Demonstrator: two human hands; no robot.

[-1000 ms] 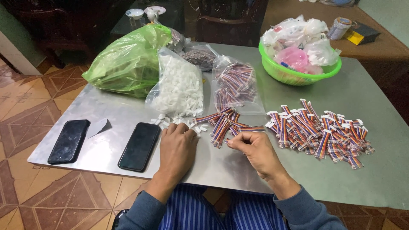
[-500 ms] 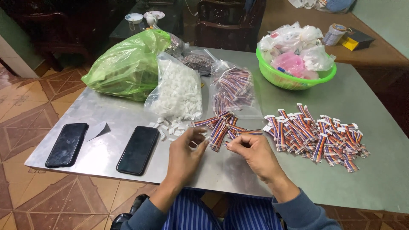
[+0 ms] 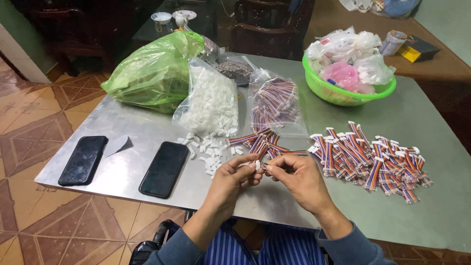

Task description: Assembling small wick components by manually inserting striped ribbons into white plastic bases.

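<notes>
My left hand point(image 3: 234, 176) pinches a small white plastic connector point(image 3: 257, 165) between thumb and fingertips, and my right hand point(image 3: 297, 177) pinches the end of a short multicoloured ribbon cable point(image 3: 287, 153), whose free end trails up over the table. The 2 hands meet above the near edge of the metal table point(image 3: 132, 127), connector and cable end touching or nearly so; I cannot tell which.

Just beyond my fingers lie loose white connectors point(image 3: 208, 149) and a small bunch of bare cables point(image 3: 260, 141). Behind those, 1 clear bag point(image 3: 212, 100) holds white connectors and another clear bag point(image 3: 275, 104) holds more ribbon cables. A bulging green plastic bag point(image 3: 154, 73) sits further left, its contents unclear. At far right, a green basket point(image 3: 343, 93) is heaped with crumpled plastic bags.

To my right spreads a pile of cables fitted with white ends point(image 3: 373, 159). To my left lie 2 black phones point(image 3: 164, 168) point(image 3: 83, 160), face up.
</notes>
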